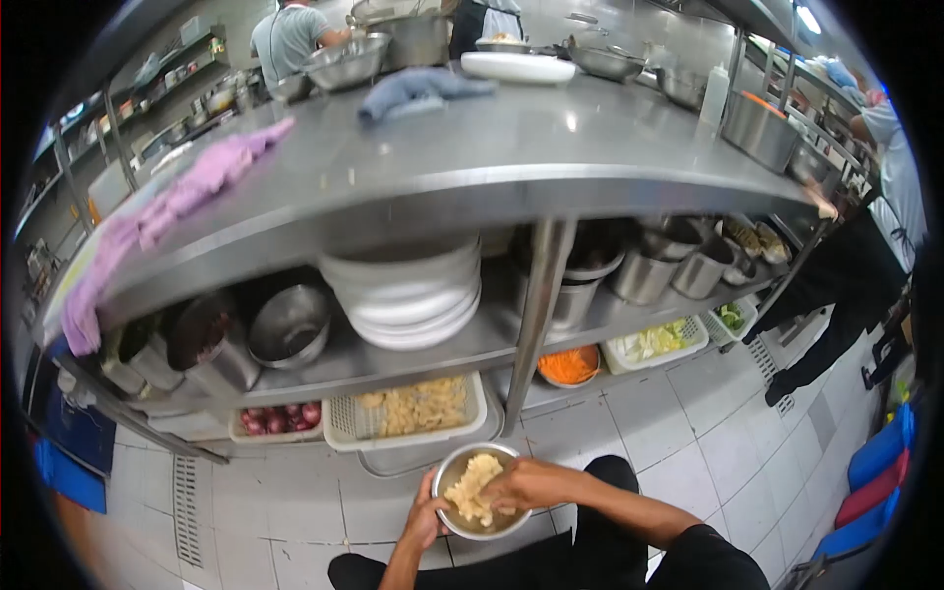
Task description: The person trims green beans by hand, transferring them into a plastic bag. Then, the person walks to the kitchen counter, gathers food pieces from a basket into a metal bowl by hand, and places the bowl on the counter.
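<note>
A round metal bowl (443, 464) is held low over the floor, between my knees. Pale yellow lumpy food (476, 480) lies inside, piled toward the middle and left; its exact kind is not clear. My left hand (425, 513) grips the bowl's left side, thumb over the rim. From the right, my right hand (532, 486) reaches in, its fingers curled down on the food and their tips partly hidden. Just ahead of the bowl, a white basket (339, 423) on the low shelf holds pale yellow, knobbly pieces that look similar.
A steel counter (551, 128) spans the view ahead, with a purple cloth (177, 202) and a blue-grey cloth (418, 90) on it. Underneath stand stacked white containers (408, 295), red onions (280, 420) and shredded orange food (568, 367). A person in dark trousers (836, 285) stands at right.
</note>
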Available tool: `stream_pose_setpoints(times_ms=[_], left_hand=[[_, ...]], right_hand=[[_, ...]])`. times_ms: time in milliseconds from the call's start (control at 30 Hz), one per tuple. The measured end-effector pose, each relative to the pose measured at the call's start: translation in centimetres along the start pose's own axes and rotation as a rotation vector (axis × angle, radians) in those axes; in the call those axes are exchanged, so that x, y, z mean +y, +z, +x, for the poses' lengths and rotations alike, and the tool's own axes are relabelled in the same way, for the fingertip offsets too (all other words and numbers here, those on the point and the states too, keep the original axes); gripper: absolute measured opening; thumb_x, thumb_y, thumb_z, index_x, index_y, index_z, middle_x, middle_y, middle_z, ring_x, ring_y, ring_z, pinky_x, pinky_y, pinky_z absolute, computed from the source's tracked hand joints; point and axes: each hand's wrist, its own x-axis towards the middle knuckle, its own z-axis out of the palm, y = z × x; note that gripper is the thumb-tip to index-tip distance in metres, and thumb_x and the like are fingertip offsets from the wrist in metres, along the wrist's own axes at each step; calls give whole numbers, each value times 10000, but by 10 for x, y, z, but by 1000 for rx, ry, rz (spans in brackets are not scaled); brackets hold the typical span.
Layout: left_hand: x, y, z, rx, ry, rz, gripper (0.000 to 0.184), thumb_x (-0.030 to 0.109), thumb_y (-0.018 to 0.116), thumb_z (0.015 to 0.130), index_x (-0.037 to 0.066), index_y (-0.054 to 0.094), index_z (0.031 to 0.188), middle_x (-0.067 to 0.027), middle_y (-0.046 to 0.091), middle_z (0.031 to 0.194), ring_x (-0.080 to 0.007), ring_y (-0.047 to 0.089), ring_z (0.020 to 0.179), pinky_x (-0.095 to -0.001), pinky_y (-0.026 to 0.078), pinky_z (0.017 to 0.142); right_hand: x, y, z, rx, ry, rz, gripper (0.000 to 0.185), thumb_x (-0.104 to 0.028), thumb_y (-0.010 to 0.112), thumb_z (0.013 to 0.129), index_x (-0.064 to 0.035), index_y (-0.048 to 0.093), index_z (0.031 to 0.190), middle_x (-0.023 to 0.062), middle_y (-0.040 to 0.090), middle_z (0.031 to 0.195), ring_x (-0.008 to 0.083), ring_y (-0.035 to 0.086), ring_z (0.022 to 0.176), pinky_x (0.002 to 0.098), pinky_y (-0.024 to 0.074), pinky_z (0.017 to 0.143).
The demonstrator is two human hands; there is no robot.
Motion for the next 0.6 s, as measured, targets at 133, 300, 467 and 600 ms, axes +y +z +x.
stream_pose_setpoints(times_ms=[133,300,467,600], left_hand=[[28,43,-57,44,53,21,708,-17,483,717,156,337,1388,-109,602,889,-158,555,498,-253,407,315],[119,116,-158,68,-25,89,732,-30,484,692,125,340,1392,-101,582,1011,-148,583,606,-235,403,345],[261,214,-224,62,-9,36,709,-18,479,709,125,345,1390,-101,579,1019,-150,581,606,-237,400,345],[349,286,-206,102,115,-89,652,4,466,755,128,347,1383,-104,582,1020,-141,580,628,-245,425,374]], right_hand=[[-77,-66,-5,118,146,169,201,-183,650,850,-51,676,1000,157,673,875,333,644,796,397,513,712],[-181,-179,-12,433,214,315,199,-239,660,883,-65,692,974,73,679,854,174,631,728,293,498,645],[-253,-287,-28,821,377,380,215,-218,648,901,-41,669,1022,42,667,840,99,599,725,248,484,650],[-283,-340,-76,1058,490,692,255,-215,631,918,0,630,1055,34,650,826,65,571,707,214,470,630]])
